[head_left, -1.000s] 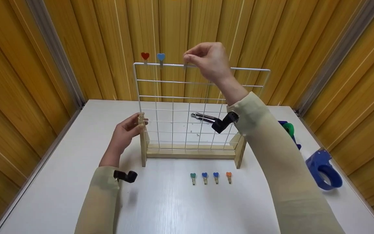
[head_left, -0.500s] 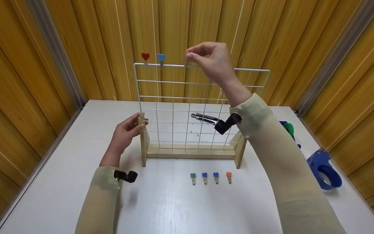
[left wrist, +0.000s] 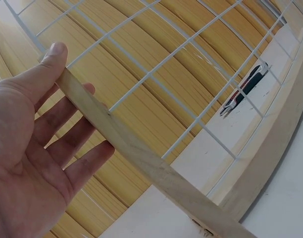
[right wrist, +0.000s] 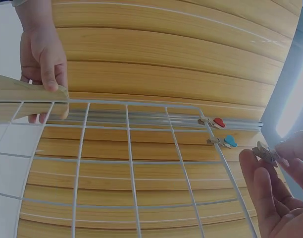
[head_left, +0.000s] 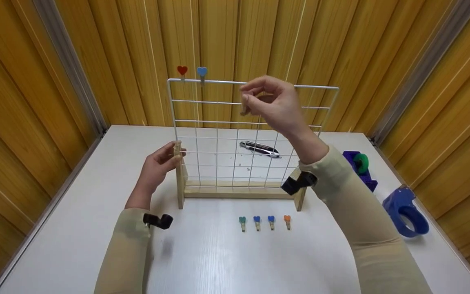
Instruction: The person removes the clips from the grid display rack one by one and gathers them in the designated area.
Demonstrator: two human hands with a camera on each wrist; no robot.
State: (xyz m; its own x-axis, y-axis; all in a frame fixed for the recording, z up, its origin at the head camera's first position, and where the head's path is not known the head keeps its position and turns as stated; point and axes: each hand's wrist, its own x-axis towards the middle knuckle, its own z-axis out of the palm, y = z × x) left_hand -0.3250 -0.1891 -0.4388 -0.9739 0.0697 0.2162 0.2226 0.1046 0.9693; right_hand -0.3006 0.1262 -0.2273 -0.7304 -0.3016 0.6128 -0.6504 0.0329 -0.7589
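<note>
Clip (right wrist: pixel 263 153): right hand (head_left: pixel 282 109) pinches; left hand (head_left: pixel 156 168) holds rack (head_left: pixel 239 195); loose clips (head_left: pixel 257 223) only in head view.

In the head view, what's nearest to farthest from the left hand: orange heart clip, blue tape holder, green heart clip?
1. Green heart clip, row's left end.
2. Orange heart clip, row's right end.
3. Blue tape holder, far right.

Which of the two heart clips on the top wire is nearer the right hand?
The light blue clip; the red clip sits farther from the right hand, closer to the grid's corner.
</note>
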